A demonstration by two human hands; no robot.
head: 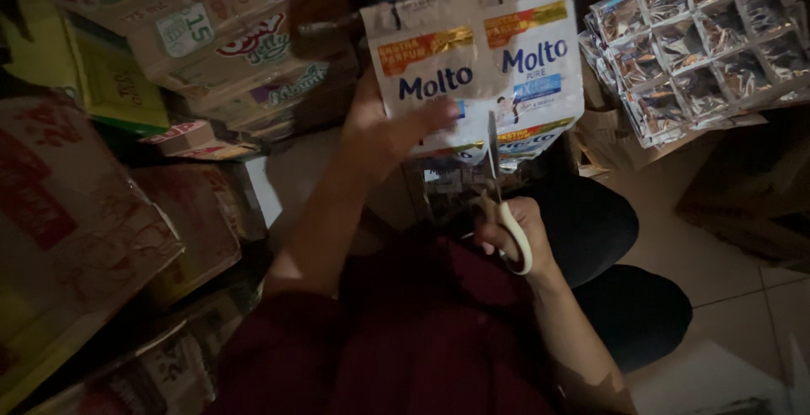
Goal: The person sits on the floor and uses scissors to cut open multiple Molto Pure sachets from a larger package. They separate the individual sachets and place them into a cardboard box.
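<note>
Left hand fingers clamped on shiny white sachet strip, right hand fingers gripping thin metal scissors, silvery crinkly packets far right

A: Light level? 
B: Dim throughout. Brightest patch falls on the white sachet strip I hold up; my lap and the floor sit in deep shadow.

A: Sharpness? 
B: Soft. My left hand is motion-blurred. Silver packets show glare. Boxes bend at the left edge.
</note>
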